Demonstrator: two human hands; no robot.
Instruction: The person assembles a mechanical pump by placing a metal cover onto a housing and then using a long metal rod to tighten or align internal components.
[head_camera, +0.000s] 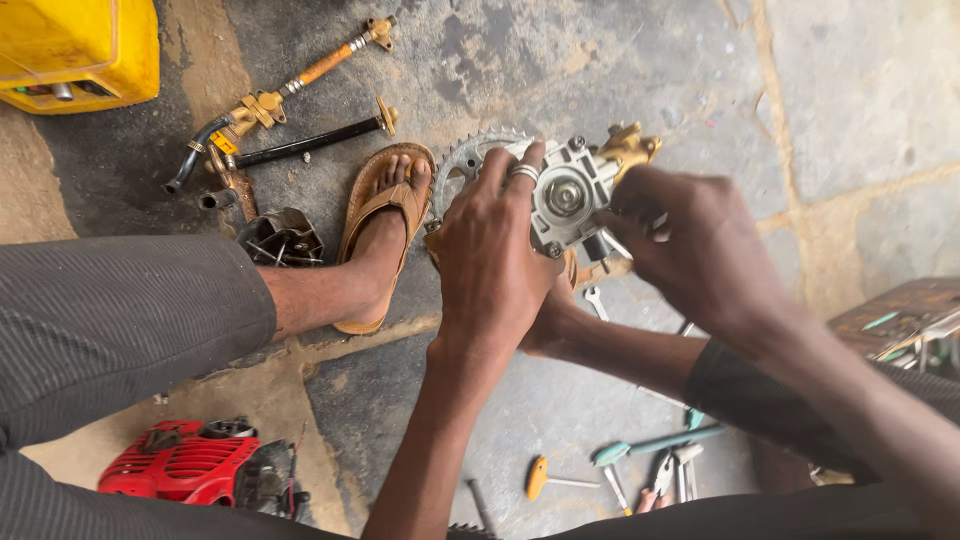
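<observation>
1. The left hand (490, 255) has its fingers curled over the grey metal pump housing (565, 195), gripping its left edge.
2. The right hand (690, 250) grips the housing's right side; its fingertips are hidden.
3. A toothed sprocket (468, 160) sits behind the left fingers, partly covered.
4. A brass fitting (630, 145) pokes out above the right knuckles.

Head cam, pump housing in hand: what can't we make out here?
- Right hand fingertips: hidden behind the grey pump housing; what they grip is unclear.
- Toothed sprocket: mostly covered by the left hand.
- Yellow container: cut off by the top-left edge.
- Tools in the wooden tray: too small, cut off at right.
</observation>
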